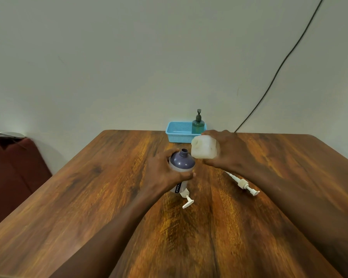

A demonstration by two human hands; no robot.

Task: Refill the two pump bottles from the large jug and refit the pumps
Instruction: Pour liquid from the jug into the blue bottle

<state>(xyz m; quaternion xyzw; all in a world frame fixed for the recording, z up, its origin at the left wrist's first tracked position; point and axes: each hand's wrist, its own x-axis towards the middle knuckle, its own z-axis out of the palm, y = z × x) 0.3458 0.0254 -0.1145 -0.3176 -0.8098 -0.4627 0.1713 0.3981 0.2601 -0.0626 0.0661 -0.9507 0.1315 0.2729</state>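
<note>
Fingers of the left hand (165,171): curled round the shoulder of the purple bottle (182,164), thumb across the near side, gripping it
Fingers of the right hand (228,151): wrapped round the white jug (204,148) from its right side, thumb over the top, holding it clear of the worktop (88,197)
Bottle: over the middle of the worktop, neck open and pointing up and away; white label with dark lettering low on its side; whether its base rests on the wood cannot be told
Jug: just right of the bottle's neck and slightly higher, near it but apart; blurred, so its mouth cannot be made out
Pumps: left pump (187,200) lies flat just beside the bottle's base, head toward the viewer; right pump (244,184) lies flat beside the right wrist, its tube end hidden under the hand
Second bottle: green bottle (198,125) stands upright, dark pump fitted, in the right end of the blue basket (177,133)
Basket: far edge of the worktop, by the wall (129,57)
Cable: dark cable (279,67) slants down the wall to behind the right hand
Seat: maroon seat (12,167) left of the worktop
</note>
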